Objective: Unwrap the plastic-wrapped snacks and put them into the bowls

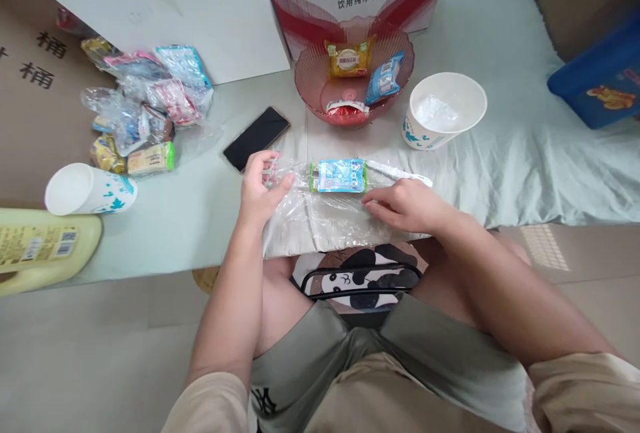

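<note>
A small blue-and-green snack packet [342, 176] lies on a sheet of clear plastic film [320, 223] spread near the table's front edge. At the film's left side is my left hand [261, 190], its thumb and curved fingers apart around the film's edge. My right hand [413, 205] rests low over the film at the packet's right, fingers loosely bent and pointing left. Between this hand and the cup, a thin white strip [400, 172] runs right from the packet; its kind is unclear. Part of it passes behind the hand.
Behind are a black phone [257, 138], a pink glass bowl [306, 86] with several wrapped snacks, and a paper cup [425, 133] with crumpled clear plastic inside. Left stand a heap of wrapped snacks [145, 100], another paper cup [107, 192] on its side and a yellow jug [50, 246].
</note>
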`<state>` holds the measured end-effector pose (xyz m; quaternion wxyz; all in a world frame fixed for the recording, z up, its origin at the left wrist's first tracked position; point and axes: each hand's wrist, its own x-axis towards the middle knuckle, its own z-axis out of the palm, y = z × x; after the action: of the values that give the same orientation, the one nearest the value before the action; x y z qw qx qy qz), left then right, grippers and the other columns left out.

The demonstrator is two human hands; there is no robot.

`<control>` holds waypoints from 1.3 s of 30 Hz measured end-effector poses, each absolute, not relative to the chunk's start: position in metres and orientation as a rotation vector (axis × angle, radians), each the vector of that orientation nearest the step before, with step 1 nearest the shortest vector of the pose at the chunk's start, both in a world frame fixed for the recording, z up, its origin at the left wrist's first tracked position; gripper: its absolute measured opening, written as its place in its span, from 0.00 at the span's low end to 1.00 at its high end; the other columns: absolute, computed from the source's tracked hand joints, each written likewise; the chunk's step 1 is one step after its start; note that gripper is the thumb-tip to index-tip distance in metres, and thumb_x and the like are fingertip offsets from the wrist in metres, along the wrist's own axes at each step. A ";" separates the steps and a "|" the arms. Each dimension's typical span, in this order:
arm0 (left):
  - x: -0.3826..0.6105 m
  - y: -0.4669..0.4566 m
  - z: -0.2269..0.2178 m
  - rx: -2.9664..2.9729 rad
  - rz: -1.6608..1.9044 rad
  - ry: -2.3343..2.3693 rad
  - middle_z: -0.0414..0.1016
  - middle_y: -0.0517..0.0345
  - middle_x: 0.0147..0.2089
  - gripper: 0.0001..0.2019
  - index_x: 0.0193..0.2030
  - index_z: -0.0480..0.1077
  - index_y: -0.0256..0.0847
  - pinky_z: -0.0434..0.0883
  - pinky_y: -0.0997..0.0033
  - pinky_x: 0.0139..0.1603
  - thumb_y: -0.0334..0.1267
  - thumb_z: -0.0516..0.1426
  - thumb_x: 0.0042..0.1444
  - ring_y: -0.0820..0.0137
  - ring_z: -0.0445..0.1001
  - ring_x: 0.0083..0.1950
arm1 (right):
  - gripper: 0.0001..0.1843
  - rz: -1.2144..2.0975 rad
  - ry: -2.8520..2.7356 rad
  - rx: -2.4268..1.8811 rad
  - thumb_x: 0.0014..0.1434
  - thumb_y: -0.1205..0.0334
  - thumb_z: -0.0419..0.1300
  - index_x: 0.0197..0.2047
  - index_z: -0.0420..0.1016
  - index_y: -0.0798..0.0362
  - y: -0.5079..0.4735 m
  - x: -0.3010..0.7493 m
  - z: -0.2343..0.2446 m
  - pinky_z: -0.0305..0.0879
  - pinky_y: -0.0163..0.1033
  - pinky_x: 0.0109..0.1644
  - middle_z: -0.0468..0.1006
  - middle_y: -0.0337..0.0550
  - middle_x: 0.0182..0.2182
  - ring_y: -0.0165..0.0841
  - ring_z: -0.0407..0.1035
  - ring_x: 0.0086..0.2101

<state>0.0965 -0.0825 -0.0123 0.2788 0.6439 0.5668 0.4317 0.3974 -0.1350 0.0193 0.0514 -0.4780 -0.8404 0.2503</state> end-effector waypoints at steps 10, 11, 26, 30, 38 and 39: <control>0.097 -0.083 -0.018 1.767 0.887 1.535 0.78 0.54 0.42 0.33 0.57 0.69 0.44 0.73 0.55 0.52 0.42 0.71 0.42 0.60 0.77 0.45 | 0.29 0.586 -2.256 -1.693 0.64 0.57 0.51 0.67 0.67 0.48 -0.135 0.391 0.019 0.55 0.38 0.31 0.83 0.43 0.39 0.37 0.71 0.30; 0.100 -0.083 -0.016 1.725 0.853 1.576 0.76 0.57 0.36 0.22 0.49 0.73 0.42 0.74 0.59 0.48 0.41 0.68 0.45 0.64 0.76 0.39 | 0.30 0.577 -2.223 -1.674 0.63 0.57 0.51 0.68 0.66 0.49 -0.135 0.390 0.018 0.57 0.39 0.31 0.82 0.45 0.44 0.36 0.72 0.31; 0.128 -0.091 0.010 0.842 0.983 1.217 0.82 0.46 0.46 0.13 0.35 0.75 0.37 0.78 0.60 0.45 0.46 0.64 0.50 0.57 0.82 0.46 | 0.14 0.342 -2.397 -1.115 0.67 0.60 0.54 0.51 0.76 0.52 -0.148 0.357 -0.002 0.65 0.47 0.48 0.78 0.51 0.45 0.43 0.69 0.45; 0.126 -0.091 0.015 0.692 0.985 1.110 0.82 0.45 0.48 0.13 0.36 0.77 0.36 0.79 0.59 0.47 0.45 0.61 0.54 0.55 0.82 0.49 | 0.19 0.292 -2.312 -1.274 0.64 0.67 0.54 0.57 0.72 0.52 -0.146 0.352 -0.008 0.67 0.49 0.51 0.74 0.53 0.52 0.44 0.68 0.48; 0.135 -0.096 0.021 0.575 0.931 0.979 0.81 0.45 0.54 0.13 0.37 0.78 0.36 0.77 0.57 0.55 0.42 0.55 0.58 0.55 0.78 0.57 | 0.30 0.410 -2.193 -1.346 0.55 0.76 0.53 0.60 0.69 0.49 -0.132 0.358 -0.017 0.64 0.59 0.61 0.69 0.53 0.60 0.49 0.65 0.56; 0.136 -0.097 0.021 0.561 0.927 0.974 0.81 0.45 0.53 0.12 0.37 0.78 0.36 0.77 0.59 0.54 0.40 0.54 0.58 0.56 0.79 0.56 | 0.29 0.428 -2.188 -1.353 0.54 0.76 0.53 0.58 0.70 0.50 -0.131 0.360 -0.018 0.63 0.59 0.62 0.69 0.53 0.61 0.49 0.64 0.58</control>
<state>0.1361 -0.0969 0.0206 0.7462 0.2565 0.4450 0.4234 0.3597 -0.1310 -0.0175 0.2639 -0.5003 -0.8093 0.1583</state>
